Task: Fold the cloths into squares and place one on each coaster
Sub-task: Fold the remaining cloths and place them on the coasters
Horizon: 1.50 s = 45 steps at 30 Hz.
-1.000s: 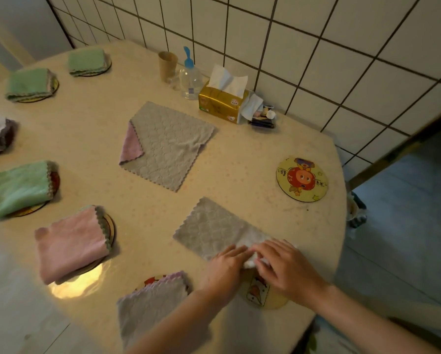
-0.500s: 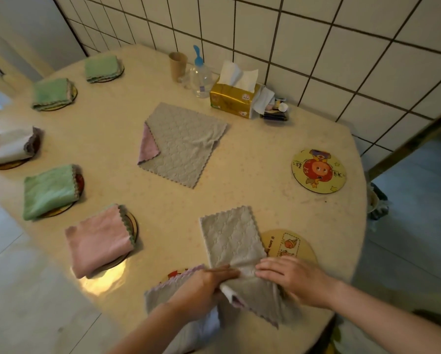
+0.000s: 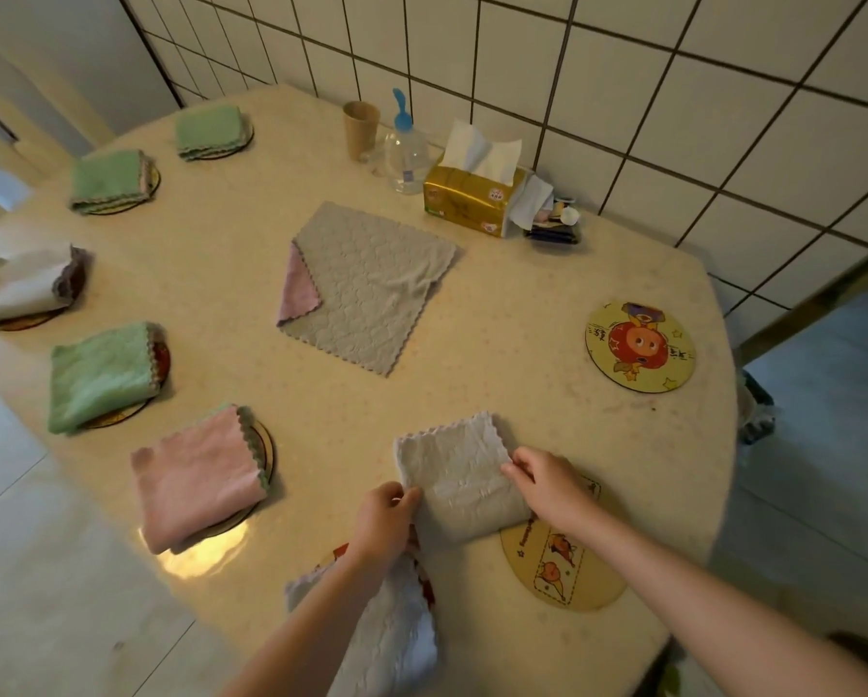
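Two hands | fingers (image 3: 411, 495) pinch grey cloth (image 3: 459, 475) (opposite edges)

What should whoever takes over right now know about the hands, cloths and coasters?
Left hand and right hand each pinch a side of the folded grey cloth, which lies on the table overlapping the near coaster.
Done: six coasters along the left and near edge carry folded cloths.
Left: seat this cloth on the near coaster, then fold the spread cloth for the far coaster.
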{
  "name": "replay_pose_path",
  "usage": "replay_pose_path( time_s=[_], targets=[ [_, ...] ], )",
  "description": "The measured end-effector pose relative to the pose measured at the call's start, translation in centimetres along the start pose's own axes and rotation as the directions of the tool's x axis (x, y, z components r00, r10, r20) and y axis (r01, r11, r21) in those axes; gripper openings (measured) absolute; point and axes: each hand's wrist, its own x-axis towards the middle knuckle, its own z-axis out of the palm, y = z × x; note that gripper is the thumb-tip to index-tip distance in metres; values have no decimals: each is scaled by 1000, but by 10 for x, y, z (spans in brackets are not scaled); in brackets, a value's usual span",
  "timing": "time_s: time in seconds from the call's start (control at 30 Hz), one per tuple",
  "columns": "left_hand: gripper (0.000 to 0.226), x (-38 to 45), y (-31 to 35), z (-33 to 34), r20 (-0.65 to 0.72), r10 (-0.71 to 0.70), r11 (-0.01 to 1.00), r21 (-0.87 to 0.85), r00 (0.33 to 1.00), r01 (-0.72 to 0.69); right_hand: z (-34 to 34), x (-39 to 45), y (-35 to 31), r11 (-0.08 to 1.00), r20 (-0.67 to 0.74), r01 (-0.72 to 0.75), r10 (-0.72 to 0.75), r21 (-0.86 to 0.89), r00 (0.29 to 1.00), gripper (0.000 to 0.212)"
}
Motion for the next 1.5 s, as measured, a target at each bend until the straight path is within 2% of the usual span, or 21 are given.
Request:
replay_pose_path(
  time_s=[0.2, 0.3, 0.4, 0.47, 0.5, 0.57, 0.7, 0.77, 0.83, 1.0, 1.13, 1.23, 1.3, 1.4, 1.5],
  targets=[
    [22, -5, 10, 3, -90, 34, 989, 144, 995, -21, 6, 8, -8, 996, -54, -65, 62, -68, 997, 26],
    [15, -6, 16, 4, -132, 104, 970, 231, 986, -72, 8, 10, -9, 987, -60, -98, 92, -125, 994, 24],
    [12, -1, 15, 2, -166, 152, 947, 306, 974, -95, 8, 13, -9, 988, -81, -122, 115, -99, 990, 17],
    [20, 7, 14, -3, -199, 197, 901, 422, 960, -98, 6, 14, -8, 986, -108, -149, 141, -70, 984, 14],
    [27, 11, 15, -7, -198, 244, 843, 527, 949, -106, 6, 14, -8, 985, -122, -159, 150, -62, 981, 16],
    [41, 17, 22, -13, -156, 310, 720, 682, 938, -125, 6, 13, -6, 983, -124, -168, 159, -67, 979, 23],
    [72, 32, 40, -20, -39, 291, 672, 719, 956, -176, 7, 13, -10, 978, -72, -146, 136, -150, 988, 45],
    [72, 37, 49, -21, 47, 295, 616, 754, 954, -228, 7, 16, -11, 976, -77, -168, 159, -140, 984, 52],
    [59, 42, 56, -21, 93, 295, 584, 770, 951, -256, 6, 19, -14, 970, -53, -204, 199, -132, 979, 55],
    [26, 43, 71, -20, 130, 272, 625, 730, 954, -277, 10, 23, -15, 957, -28, -236, 234, -170, 972, 55],
    [14, 37, 81, -20, 200, 239, 769, 558, 950, -311, 12, 26, -11, 960, -28, -263, 262, -97, 965, 55],
    [16, 30, 84, -29, 244, 229, 907, 297, 942, -298, 8, 24, -13, 961, 39, -278, 277, 5, 960, 60],
    [25, 21, 84, -33, 283, 215, 959, 121, 935, -257, 4, 21, -12, 952, 117, -286, 273, 112, 955, 69],
    [33, 13, 85, -36, 328, 200, 980, -73, 923, -186, -7, 10, -12, 915, 213, -285, 230, 284, 950, 74],
    [35, 7, 84, -37, 360, 203, 970, -202, 910, -137, -22, -2, -14, 867, 276, -277, 169, 415, 946, 63]
  ],
)
